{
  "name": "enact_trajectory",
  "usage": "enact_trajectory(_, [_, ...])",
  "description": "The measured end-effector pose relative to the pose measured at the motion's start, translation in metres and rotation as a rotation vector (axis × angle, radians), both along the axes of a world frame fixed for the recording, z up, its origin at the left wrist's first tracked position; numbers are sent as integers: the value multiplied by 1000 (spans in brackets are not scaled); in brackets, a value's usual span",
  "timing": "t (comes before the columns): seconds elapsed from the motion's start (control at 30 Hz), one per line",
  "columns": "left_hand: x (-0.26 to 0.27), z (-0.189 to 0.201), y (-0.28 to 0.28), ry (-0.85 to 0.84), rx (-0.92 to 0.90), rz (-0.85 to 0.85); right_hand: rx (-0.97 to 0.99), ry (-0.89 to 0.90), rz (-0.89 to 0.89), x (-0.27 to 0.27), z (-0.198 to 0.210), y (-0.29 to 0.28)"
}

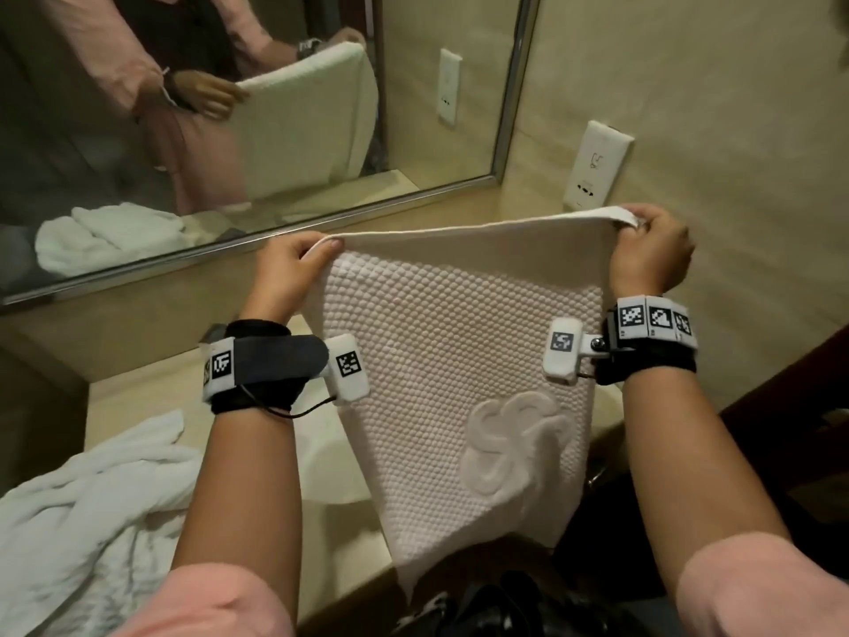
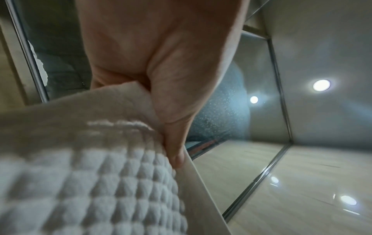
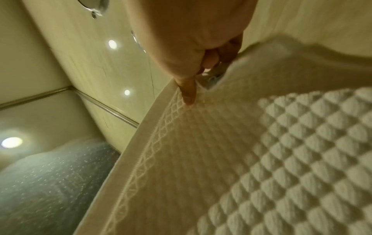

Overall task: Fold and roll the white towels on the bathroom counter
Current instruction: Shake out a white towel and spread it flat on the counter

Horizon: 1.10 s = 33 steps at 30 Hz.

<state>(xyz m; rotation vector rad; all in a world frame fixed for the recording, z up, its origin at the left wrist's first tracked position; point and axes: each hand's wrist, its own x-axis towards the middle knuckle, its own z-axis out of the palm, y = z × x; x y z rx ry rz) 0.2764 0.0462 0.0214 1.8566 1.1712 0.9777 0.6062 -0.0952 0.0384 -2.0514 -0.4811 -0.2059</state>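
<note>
A white towel (image 1: 459, 360) with a bumpy weave and a raised flower emblem hangs in the air over the counter, stretched by its top edge. My left hand (image 1: 294, 262) pinches the top left corner, thumb on the near side. My right hand (image 1: 652, 250) grips the top right corner. In the left wrist view the left hand (image 2: 161, 95) pinches the towel (image 2: 90, 182) between thumb and fingers. In the right wrist view the right hand (image 3: 189, 63) presses a thumb on the towel's (image 3: 261, 159) woven border. A crumpled white towel (image 1: 78, 521) lies on the counter at the lower left.
The beige counter (image 1: 138, 393) runs under a wall mirror (image 1: 229, 108) that reflects the hands and both towels. Two white wall outlets (image 1: 597, 165) sit on the right wall. A dark wooden edge (image 1: 804, 383) stands at the right.
</note>
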Motion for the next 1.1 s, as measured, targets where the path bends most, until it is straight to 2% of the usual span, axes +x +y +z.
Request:
enact_trajectory(0.17, [14, -16, 52, -47, -58, 218, 20, -21, 74, 14, -4, 82])
enact_trajectory(0.27, [26, -31, 88, -6, -85, 347, -10, -36, 163, 28, -19, 140])
enact_trajectory(0.37, [43, -52, 123, 61, -181, 397, -126, -25, 252, 52, -48, 193])
enact_trajectory(0.5, [66, -97, 160, 228, -379, 363, -373, -14, 374, 82, -106, 248])
enact_trajectory(0.67, [80, -167, 187, 255, -603, 379, -675, 5, 462, 102, -177, 292])
enact_trajectory(0.77, [82, -196, 196, 287, -664, 408, -766, 1, 515, 109, -206, 310])
enact_trajectory(0.93, [89, -229, 210, 272, -686, 506, -796, 21, 602, 126, -229, 334])
enact_trajectory(1.1, [105, -248, 221, 230, -576, 722, -736, 14, 582, 135, -237, 354])
